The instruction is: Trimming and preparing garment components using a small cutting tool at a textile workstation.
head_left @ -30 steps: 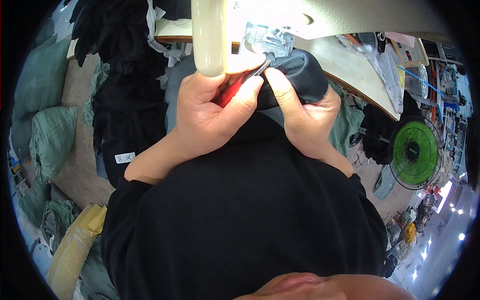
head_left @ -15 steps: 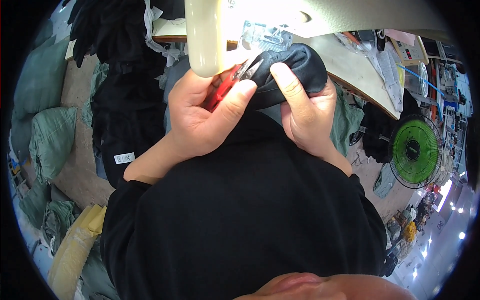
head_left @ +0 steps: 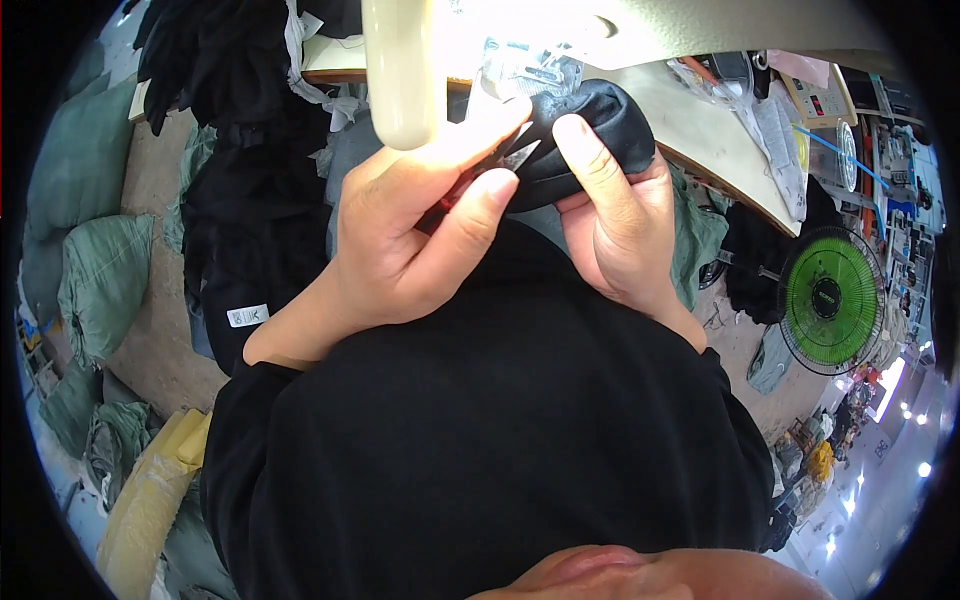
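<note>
My left hand (head_left: 395, 240) is closed around thread snips (head_left: 520, 156). Their pointed blades stick out between thumb and forefinger, while the red handle is mostly hidden in the palm. Bunched black fabric (head_left: 612, 125) is gripped by my right hand (head_left: 622, 225), its thumb lying on top and its fingers underneath. The blade tips are right by the cloth's left side; whether they touch it I cannot tell. Both hands are just in front of the sewing machine's pale head (head_left: 402, 85), under a bright light.
The machine's arm (head_left: 700, 25) spans the top, above the worktable (head_left: 690, 115). Dark garments (head_left: 245, 210) hang at the left, near green sacks (head_left: 105, 285) and a yellow wrapped roll (head_left: 150, 500). A green fan (head_left: 828, 298) stands at the right.
My left hand has turned and shifted slightly right, bringing the snips' blades closer to the fabric and hiding more of the red handle. The right hand and cloth have moved a little.
</note>
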